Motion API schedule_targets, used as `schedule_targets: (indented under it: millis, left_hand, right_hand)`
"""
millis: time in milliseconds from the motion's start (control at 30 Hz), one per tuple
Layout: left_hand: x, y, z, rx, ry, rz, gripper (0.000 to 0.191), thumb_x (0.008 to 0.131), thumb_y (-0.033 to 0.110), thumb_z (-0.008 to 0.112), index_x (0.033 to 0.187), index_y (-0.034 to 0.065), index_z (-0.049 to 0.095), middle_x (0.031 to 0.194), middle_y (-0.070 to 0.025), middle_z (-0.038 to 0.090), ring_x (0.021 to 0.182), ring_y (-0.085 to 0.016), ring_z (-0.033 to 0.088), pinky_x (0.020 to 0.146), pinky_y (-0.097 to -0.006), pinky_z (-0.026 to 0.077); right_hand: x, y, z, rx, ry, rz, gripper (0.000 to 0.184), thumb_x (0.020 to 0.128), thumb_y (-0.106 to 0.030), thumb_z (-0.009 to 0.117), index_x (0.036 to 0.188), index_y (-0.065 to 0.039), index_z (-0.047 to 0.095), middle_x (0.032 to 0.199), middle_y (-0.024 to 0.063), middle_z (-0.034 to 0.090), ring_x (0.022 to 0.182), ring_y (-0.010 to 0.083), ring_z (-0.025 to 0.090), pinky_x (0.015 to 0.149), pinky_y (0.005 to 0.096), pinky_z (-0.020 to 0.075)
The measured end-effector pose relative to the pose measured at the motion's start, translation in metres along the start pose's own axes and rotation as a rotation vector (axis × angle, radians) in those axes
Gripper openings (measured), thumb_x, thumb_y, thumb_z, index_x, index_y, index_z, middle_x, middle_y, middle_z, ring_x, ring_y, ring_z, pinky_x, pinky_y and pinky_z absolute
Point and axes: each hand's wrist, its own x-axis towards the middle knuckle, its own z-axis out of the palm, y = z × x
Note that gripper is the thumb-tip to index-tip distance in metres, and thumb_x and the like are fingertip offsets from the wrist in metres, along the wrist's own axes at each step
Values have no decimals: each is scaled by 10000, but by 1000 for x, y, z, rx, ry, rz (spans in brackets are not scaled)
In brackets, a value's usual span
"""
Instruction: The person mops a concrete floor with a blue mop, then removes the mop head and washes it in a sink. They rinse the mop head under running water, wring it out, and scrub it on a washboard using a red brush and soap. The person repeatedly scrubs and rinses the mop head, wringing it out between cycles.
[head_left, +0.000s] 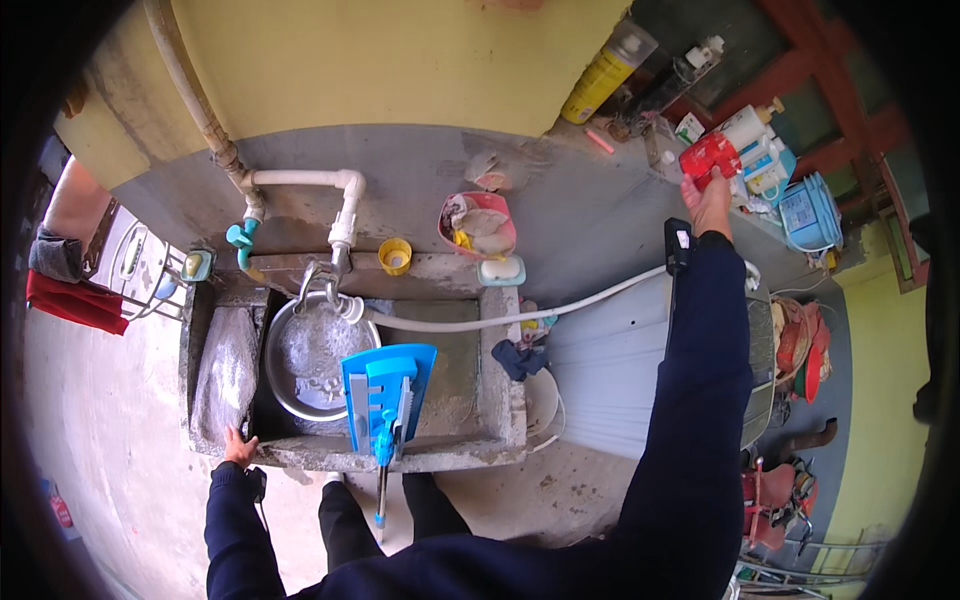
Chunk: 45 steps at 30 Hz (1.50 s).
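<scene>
My right hand (707, 201) reaches far out to the upper right, its fingers on a red plastic container (709, 156) above the window sill. My left hand (240, 448) rests on the front left corner of a concrete sink (315, 455), by the sloped washboard slab (228, 367); it holds nothing. In the sink a round metal basin (281, 394) contains foamy water under a metal tap (319, 279). A blue flat mop head (390, 367) leans on the sink's front wall, underside hidden, its pole (382, 491) running down between my legs.
A white hose (585, 305) crosses from the tap to a grey lidded appliance (611, 367) on the right. On the sink's back ledge are a yellow cup (394, 256), a pink basket (478, 223) and a soap dish (501, 271). Bottles (746, 127) and a blue tub (810, 214) crowd the sill.
</scene>
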Motion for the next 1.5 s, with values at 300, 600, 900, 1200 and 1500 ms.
schedule_targets:
  millis: [300, 600, 900, 1200, 1500]
  left_hand:
    - [2, -16, -11, 131, -107, 97, 960, 889, 556, 594, 1513, -44, 181, 1556, -357, 65, 1471, -464, 10, 1209, -430, 107]
    - [-45, 26, -42, 309, 3, 271, 1112, 768, 593, 693, 1496, -86, 196, 1558, -295, 202, 1455, -391, 220, 1187, -411, 228]
    - [-26, 19, -63, 600, 9, 594, 659, 809, 535, 604, 1053, -71, 693, 1114, -294, 656, 1098, -382, 633, 954, -439, 491]
    - [-2, -2, -68, 506, -191, 842, 497, 685, 328, 762, 994, -55, 692, 992, -248, 702, 954, -404, 665, 841, -481, 518]
    - [-41, 24, -53, 554, -287, 966, 631, 661, 383, 767, 1088, -70, 663, 1077, -293, 672, 1050, -395, 652, 908, -462, 507]
  right_hand:
    - [-147, 119, -177, -449, -163, -3, 296, 929, -176, 642, 1167, -13, 580, 993, 105, 646, 606, 193, 633, 506, 300, 516]
    - [-562, 238, -429, -733, 222, 731, 259, 908, -110, 623, 1159, -50, 592, 939, 75, 656, 548, 194, 641, 441, 323, 519]
    - [-788, 223, -447, -579, 461, 775, 226, 916, -152, 615, 1114, -44, 627, 892, 81, 670, 563, 211, 659, 477, 331, 545]
    - [-887, 206, -456, -498, 628, 660, 291, 928, -178, 572, 1182, -37, 594, 949, 83, 675, 582, 209, 664, 497, 330, 549]
    - [-1009, 204, -505, -342, 833, 666, 230, 923, -199, 539, 1071, -45, 624, 806, 78, 657, 548, 181, 642, 462, 324, 534]
